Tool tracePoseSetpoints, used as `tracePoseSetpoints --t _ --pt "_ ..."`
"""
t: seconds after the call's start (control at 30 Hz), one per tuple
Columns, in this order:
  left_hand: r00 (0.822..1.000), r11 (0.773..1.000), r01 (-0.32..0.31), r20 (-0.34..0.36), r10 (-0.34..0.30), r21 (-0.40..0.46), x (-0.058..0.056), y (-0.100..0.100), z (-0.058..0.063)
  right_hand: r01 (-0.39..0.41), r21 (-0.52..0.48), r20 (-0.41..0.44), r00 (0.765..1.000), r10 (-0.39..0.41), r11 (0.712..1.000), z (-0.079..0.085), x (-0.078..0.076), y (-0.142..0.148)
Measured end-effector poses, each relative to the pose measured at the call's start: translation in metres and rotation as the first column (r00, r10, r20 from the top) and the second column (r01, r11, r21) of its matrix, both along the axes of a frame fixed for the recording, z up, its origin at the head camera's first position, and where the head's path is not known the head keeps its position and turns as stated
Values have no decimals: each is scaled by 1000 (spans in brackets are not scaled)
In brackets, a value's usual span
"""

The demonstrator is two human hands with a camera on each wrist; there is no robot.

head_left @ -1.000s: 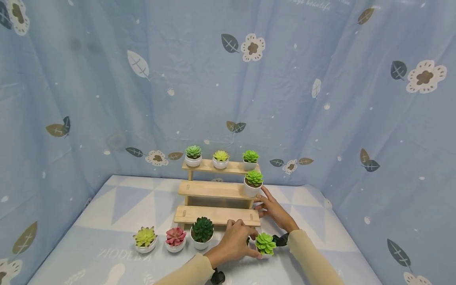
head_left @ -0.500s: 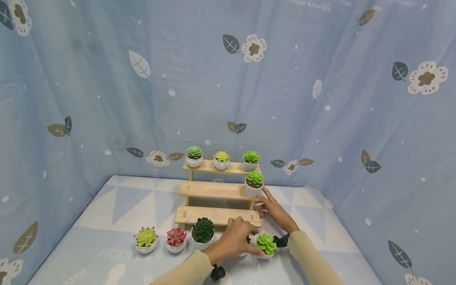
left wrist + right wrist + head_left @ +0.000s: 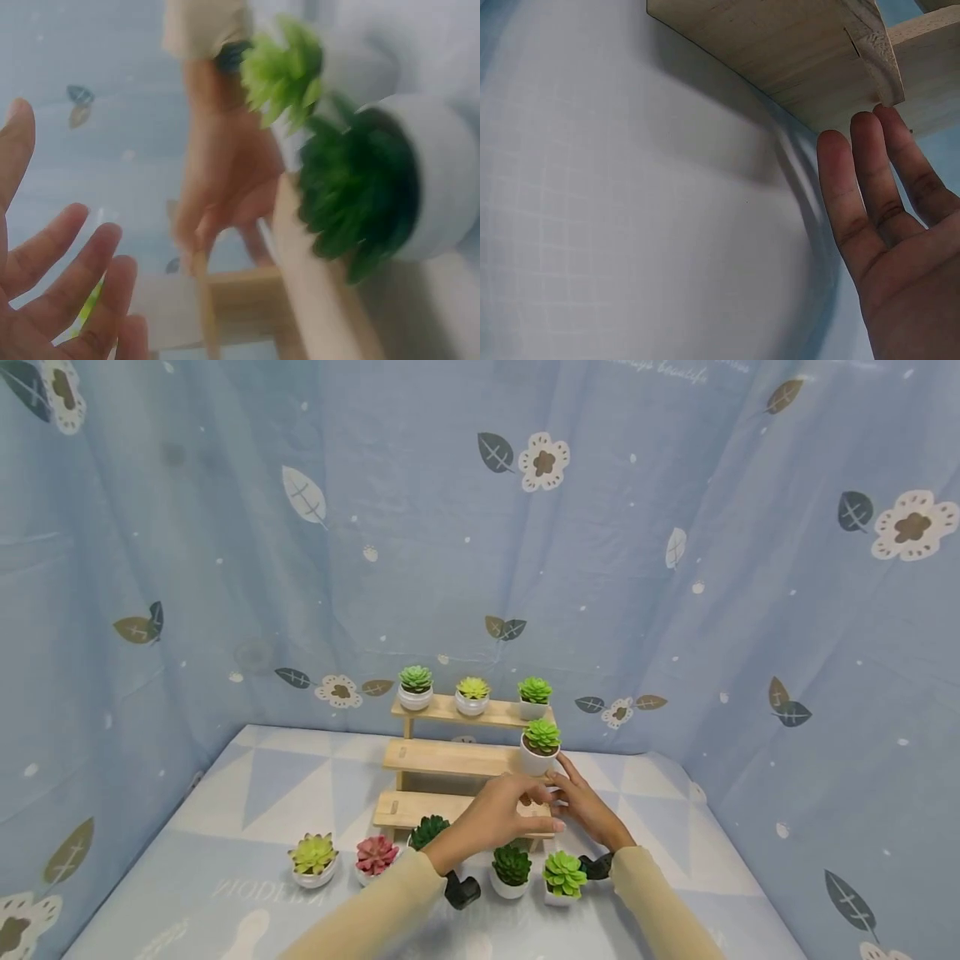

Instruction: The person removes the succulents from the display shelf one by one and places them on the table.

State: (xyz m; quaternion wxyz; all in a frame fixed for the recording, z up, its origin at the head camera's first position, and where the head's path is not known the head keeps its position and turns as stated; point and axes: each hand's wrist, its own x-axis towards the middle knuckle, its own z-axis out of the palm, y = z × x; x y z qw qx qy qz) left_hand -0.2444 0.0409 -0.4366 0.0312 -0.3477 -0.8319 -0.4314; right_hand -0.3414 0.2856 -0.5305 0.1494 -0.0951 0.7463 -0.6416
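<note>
My left hand (image 3: 491,817) hovers over the right part of the lowest step of a three-step wooden stand (image 3: 438,758). Its thumb and fingers are spread, holding nothing, as the left wrist view confirms with the palm (image 3: 67,307). At the stand's right end is my right hand (image 3: 588,810), fingers extended next to the middle step. One finger reaches up beside a white-potted bright green succulent (image 3: 540,745) at that step's right end; whether it touches the pot is unclear. In the right wrist view, several straight fingers (image 3: 866,180) lie close to the stand's wooden underside (image 3: 780,60).
On the top step stand three potted succulents, the middle one yellow-green (image 3: 472,693). In front of the stand are a yellow-green (image 3: 313,856), a red (image 3: 377,856), two dark green, including one (image 3: 512,868) behind the left wrist, and a light green succulent (image 3: 564,877). A patterned curtain (image 3: 420,527) hangs behind.
My left hand has left the front-row pots at the right and moved up and forward over the lowest step, uncovering a dark green succulent. The right hand stays at the stand's end.
</note>
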Motion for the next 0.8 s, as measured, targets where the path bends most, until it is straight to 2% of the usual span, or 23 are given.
tracePoseSetpoints --t 0.13,0.3,0.47,0.8 --pt "999 995 -27 37 24 95 -8 -2 8 14 3 4 1000 -14 1000 1 1 0" --pt "992 984 -97 92 83 152 -21 -5 11 2 -11 4 1000 -2 1000 2 2 -1" --pt "982 970 -160 125 139 184 -33 -5 10 3 -24 6 1000 -3 1000 1 3 -2" --pt "967 938 -230 170 190 258 -47 -2 4 19 -21 3 1000 -19 1000 2 4 -3"
